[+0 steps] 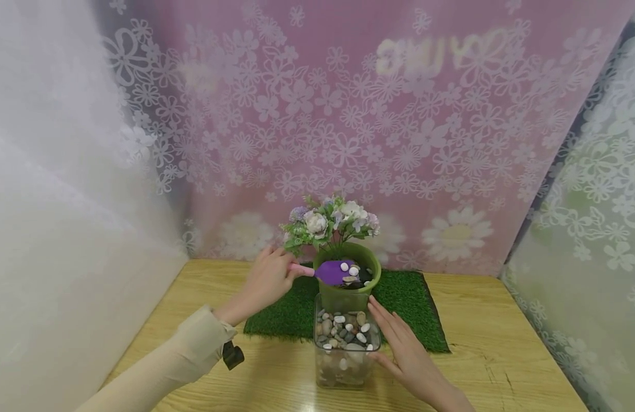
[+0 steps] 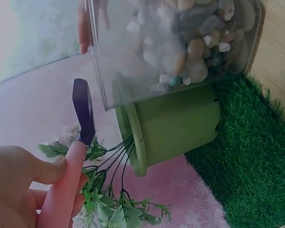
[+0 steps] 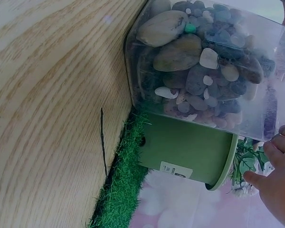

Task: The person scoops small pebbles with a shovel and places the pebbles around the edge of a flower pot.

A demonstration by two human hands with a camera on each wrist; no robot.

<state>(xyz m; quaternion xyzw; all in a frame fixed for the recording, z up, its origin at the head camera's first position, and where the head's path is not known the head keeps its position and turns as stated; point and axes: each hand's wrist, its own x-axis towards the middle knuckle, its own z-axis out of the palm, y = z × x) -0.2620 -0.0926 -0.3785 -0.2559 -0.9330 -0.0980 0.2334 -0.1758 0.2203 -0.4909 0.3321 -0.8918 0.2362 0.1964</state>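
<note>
My left hand [image 1: 266, 280] grips the pink handle [image 2: 61, 190] of a small shovel with a purple blade [image 1: 330, 273]. The blade is over the mouth of a green flowerpot [image 1: 377, 269], and a few pebbles [image 1: 344, 267] show at its far end; whether they all lie on it I cannot tell. Artificial flowers [image 1: 316, 224] stand in the pot. In front of it is a clear square container [image 2: 109, 61] partly filled with mixed pebbles [image 3: 178, 52]. With fingers extended, my right hand [image 1: 412, 360] rests against the container's right side near the rim.
Under the pot lies a green artificial grass mat [image 1: 410, 309] on a wooden table [image 1: 482, 332]. A pink flower-patterned curtain [image 1: 348, 114] hangs behind, with pale sheets [image 1: 65, 200] at both sides. The container stands close in front of the pot.
</note>
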